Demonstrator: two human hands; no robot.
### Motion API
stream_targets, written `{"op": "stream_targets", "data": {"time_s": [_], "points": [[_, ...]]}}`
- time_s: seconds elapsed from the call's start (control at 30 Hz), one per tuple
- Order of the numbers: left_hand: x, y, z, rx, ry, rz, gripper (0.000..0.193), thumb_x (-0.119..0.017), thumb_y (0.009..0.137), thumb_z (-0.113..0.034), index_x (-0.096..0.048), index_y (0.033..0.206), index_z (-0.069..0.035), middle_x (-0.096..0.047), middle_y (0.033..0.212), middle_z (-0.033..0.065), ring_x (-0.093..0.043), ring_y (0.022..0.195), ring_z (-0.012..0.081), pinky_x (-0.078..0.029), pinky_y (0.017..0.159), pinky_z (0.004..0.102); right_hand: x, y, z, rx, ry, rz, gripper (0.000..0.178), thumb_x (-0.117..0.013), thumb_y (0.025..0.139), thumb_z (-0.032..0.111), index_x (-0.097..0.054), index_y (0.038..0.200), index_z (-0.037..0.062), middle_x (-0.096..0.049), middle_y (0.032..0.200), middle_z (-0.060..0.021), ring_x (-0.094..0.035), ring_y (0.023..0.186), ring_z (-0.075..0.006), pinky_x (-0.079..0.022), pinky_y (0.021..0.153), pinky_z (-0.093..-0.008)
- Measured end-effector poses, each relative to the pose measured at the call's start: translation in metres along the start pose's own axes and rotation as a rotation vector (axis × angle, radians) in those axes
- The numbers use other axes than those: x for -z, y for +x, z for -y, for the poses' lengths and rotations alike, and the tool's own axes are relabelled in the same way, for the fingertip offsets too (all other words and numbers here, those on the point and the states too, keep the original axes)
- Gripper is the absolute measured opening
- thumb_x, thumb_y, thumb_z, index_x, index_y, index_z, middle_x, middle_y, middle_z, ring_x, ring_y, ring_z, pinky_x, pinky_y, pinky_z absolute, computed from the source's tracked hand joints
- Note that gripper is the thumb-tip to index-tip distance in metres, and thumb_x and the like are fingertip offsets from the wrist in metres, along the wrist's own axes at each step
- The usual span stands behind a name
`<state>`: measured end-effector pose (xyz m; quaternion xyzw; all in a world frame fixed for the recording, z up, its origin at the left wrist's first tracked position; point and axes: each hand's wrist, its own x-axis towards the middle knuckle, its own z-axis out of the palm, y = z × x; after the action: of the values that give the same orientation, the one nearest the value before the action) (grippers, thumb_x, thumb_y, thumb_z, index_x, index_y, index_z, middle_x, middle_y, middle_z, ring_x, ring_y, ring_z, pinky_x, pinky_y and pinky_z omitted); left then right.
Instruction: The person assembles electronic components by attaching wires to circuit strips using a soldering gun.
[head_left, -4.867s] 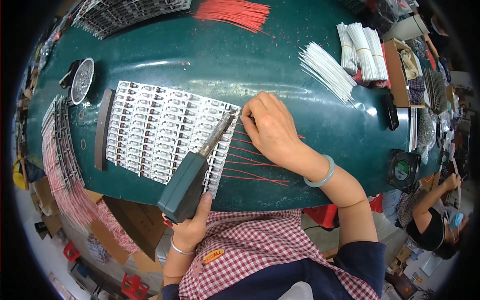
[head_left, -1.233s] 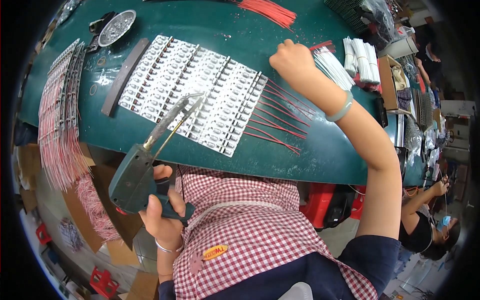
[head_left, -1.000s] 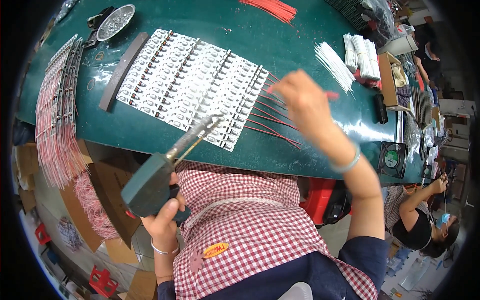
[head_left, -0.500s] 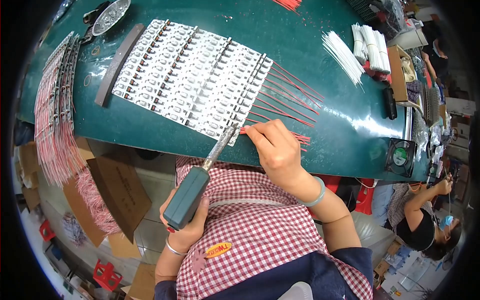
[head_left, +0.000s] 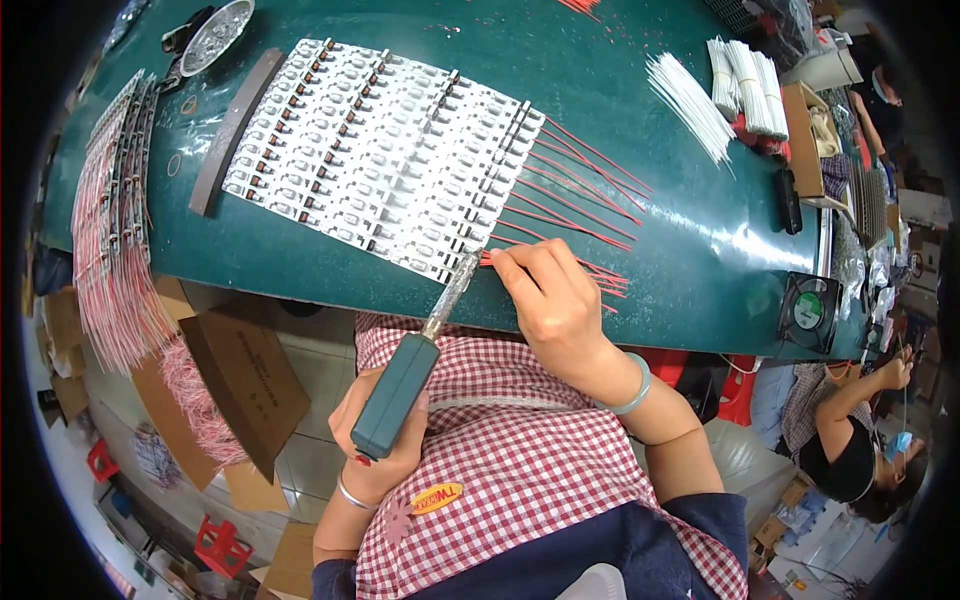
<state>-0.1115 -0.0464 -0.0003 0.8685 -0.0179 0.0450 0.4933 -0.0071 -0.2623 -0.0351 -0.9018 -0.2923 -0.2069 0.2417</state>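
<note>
The thumb and forefinger of the right hand (head_left: 548, 300) pinch a few red wires (head_left: 487, 259) close to their ends, beside the near right corner of a white circuit-board panel (head_left: 370, 165); the other ends poke out past the far side of the hand. The left hand (head_left: 385, 440) has its fingers curled around a dark green soldering gun (head_left: 397, 395), its tip angled up to that same corner; the tip seems to meet the wire there, though the fingers and the glare make contact hard to confirm.

The panel lies flat on the green table (head_left: 600, 110), rows of small components across it, with more red wires (head_left: 585, 222) fanning out from its right edge. A dark grey bar (head_left: 235, 135) stands along its left edge.

Farther left are two rubber bands (head_left: 190, 104), a metal bowl (head_left: 218, 40), and a stack of wired panels (head_left: 115, 220) hanging over the table's edge. To the right lie loose white wires (head_left: 690, 108), tied white bundles (head_left: 750, 88) and a small black fan (head_left: 810, 312). Below the table on the left is an open cardboard box (head_left: 245, 385); at the far right sits a co-worker (head_left: 850, 435) with one arm raised
</note>
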Motion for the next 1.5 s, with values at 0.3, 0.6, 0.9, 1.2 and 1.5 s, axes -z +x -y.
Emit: {"op": "stream_targets", "data": {"time_s": [0.3,0.6,0.9,1.2,1.5], "points": [[0.0,-0.008,0.007,-0.003,0.012,-0.006,0.017,-0.075,0.076,0.002,-0.07,0.091,0.007,-0.067,0.087,0.017,-0.068,0.071,0.0281,-0.054,0.064,0.0329,0.0,0.001,0.001,0.006,-0.016,0.001,0.029,-0.069,0.071,0.0,-0.069,0.099,-0.007,-0.063,0.09,-0.0112,-0.06,0.081,-0.0235,-0.052,0.062,-0.031],[0.002,-0.025,0.022,0.001,-0.042,-0.065,0.023,-0.076,0.076,0.001,-0.069,0.097,0.008,-0.068,0.089,0.0195,-0.07,0.075,0.0314,-0.056,0.07,0.0345,-0.004,0.0,0.005,-0.064,-0.005,-0.043,0.027,-0.069,0.069,-0.006,-0.07,0.096,-0.0049,-0.064,0.085,-0.0099,-0.061,0.075,-0.024,-0.052,0.061,-0.0333],[0.002,-0.032,0.022,0.057,-0.068,-0.07,0.023,-0.076,0.076,0.002,-0.069,0.097,0.009,-0.069,0.091,0.0197,-0.071,0.079,0.0319,-0.056,0.072,0.0357,-0.002,-0.006,0.01,-0.042,0.088,-0.082,0.029,-0.07,0.068,-0.008,-0.071,0.097,-0.0053,-0.067,0.088,-0.0105,-0.062,0.075,-0.0245,-0.051,0.061,-0.033],[0.004,-0.021,0.013,-0.022,0.029,-0.008,0.021,-0.075,0.074,0.003,-0.07,0.095,0.008,-0.069,0.092,0.0173,-0.071,0.077,0.0288,-0.056,0.068,0.0329,-0.003,-0.008,0.01,0.001,0.034,-0.025,0.03,-0.069,0.071,0.0,-0.068,0.1,-0.0073,-0.064,0.091,-0.011,-0.061,0.081,-0.0239,-0.052,0.064,-0.0326],[0.003,-0.017,0.009,-0.021,0.019,-0.035,0.018,-0.075,0.074,0.003,-0.069,0.09,0.007,-0.066,0.084,0.0154,-0.067,0.069,0.028,-0.053,0.061,0.0324,-0.003,-0.006,0.012,0.005,-0.006,-0.02,0.029,-0.071,0.071,0.0,-0.068,0.099,-0.0074,-0.064,0.091,-0.0109,-0.061,0.082,-0.0234,-0.052,0.064,-0.0317]]}}
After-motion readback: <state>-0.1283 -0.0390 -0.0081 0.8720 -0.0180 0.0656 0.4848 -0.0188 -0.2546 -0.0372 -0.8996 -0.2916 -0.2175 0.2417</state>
